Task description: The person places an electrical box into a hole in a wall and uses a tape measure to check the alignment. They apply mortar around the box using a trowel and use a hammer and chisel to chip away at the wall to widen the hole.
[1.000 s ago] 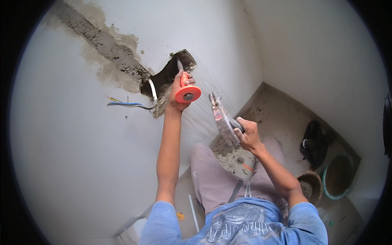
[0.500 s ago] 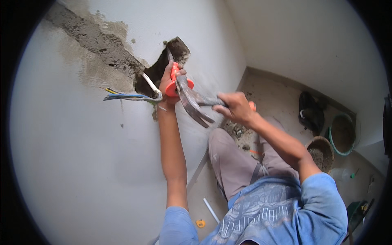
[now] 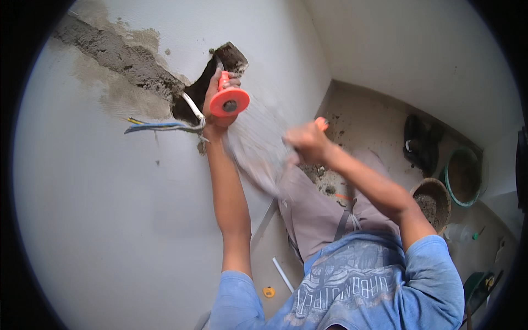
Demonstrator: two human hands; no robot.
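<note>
My left hand (image 3: 219, 102) is wrapped round the orange grip of a chisel (image 3: 229, 103) with a round hand guard. Its blade reaches into a rough hole (image 3: 234, 55) broken in the white wall, where the tip is hidden. Closed on the handle of a claw hammer (image 3: 250, 157) is my right hand (image 3: 309, 144); the hammer's head is smeared by motion, apart from the chisel. A white conduit (image 3: 192, 105) comes out of the hole next to my left wrist, with blue, yellow and grey wires (image 3: 159, 126) sticking out to the left.
A rough mortar-filled channel (image 3: 118, 55) runs up the wall to the left. On the floor at the right are a black bag-like object (image 3: 421, 144), two buckets (image 3: 432, 203) and a plastic bottle (image 3: 459, 233). A tape measure (image 3: 268, 292) and white tube (image 3: 283, 274) lie below.
The hammer head has swung back from the chisel's struck end, down and away. My left hand still grips the chisel in the hole; the whole view has shifted slightly.
</note>
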